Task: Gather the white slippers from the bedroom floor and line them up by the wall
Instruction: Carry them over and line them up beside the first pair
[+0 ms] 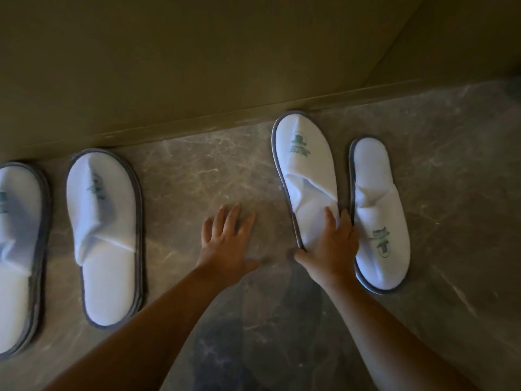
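- Four white slippers w/ grey trim on marble floor (197, 176), all near wall (169, 66)
- Far-left slipper (17, 244): cut off by frame edge, toe towards wall, green logo partly seen
- 2nd slipper (104, 235): just beside far-left one, parallel, toe near skirting, logo on upper; looks like more than one sole stacked under it, can't tell for sure
- Wide bare gap of floor between left pair & right pair
- 3rd slipper (306, 176): toe touching or nearly touching skirting at wall base, tilted so heel swings left; green logo on toe upright from wearer's side
- 4th slipper (380, 215): just right of 3rd, set further from wall, turned the other way round – logo sits at near end, upside down vs 3rd; flat on floor
- Right hand (329, 244): on heel end of 3rd slipper, palm down; fingers (331, 218) spread over the insole, thumb at its left edge, little-finger side in the narrow gap touching 4th slipper's edge. Pressing/gripping the heel, not a closed fist; whether heel is lifted off floor – can't tell
- Left hand (225, 244): flat over bare floor in the gap, left of 3rd slipper; fingers (234, 215) released, splayed, holding nothing; contact w/ floor not clear
- Both forearms bare, reaching in from bottom of frame
- Dim light, slight blur on left pair
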